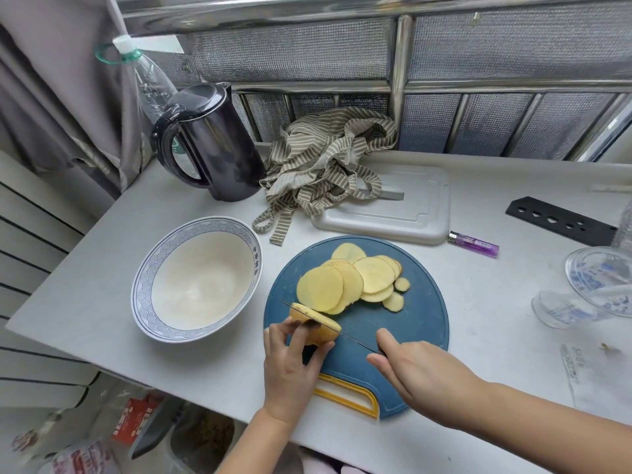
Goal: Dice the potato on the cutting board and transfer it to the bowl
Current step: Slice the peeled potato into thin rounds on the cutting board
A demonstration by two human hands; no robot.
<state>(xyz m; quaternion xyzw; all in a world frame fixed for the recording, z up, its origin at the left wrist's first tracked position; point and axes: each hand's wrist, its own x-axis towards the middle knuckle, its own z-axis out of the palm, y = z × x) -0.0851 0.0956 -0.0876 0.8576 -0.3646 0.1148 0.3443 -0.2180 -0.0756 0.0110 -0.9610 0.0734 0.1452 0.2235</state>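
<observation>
Pale grey bench [496, 323] below a metal window grille, seen from above. At left, round white ceramic bowl with a blue wave-patterned rim [201, 282], upright, no potato in it yet, just beside the round blue plastic cutting board with a yellow handle [420, 319]. Next rightward, left hand [290, 367] arched over the board's near-left part, thumb and fingertips pinching the last unsliced yellow potato end [316, 331] and pressing it to the board. Short stub, wider than long: cut face turned far-right toward the fan of thin round potato slices [345, 282], skin-covered butt pointing near-left toward the palm, hence an axis from near-left to far-right. Across it, thin dark knife blade [345, 335], laid far-left to near-right, square to that axis, edge on the stub's top just beside the fingertips. Right of that, right hand [410, 367] closed round the knife's handle, handle mostly hidden. Left hand plainly the nearer, touching the stub; right hand meeting it only through the blade. By judgement: slicing nearly done, dicing into cubes not yet begun, nothing moved to the bowl. Probable need for the next stroke: straight down, parallel to the cut face, fingertips tucked back, with little stub left to hold.
</observation>
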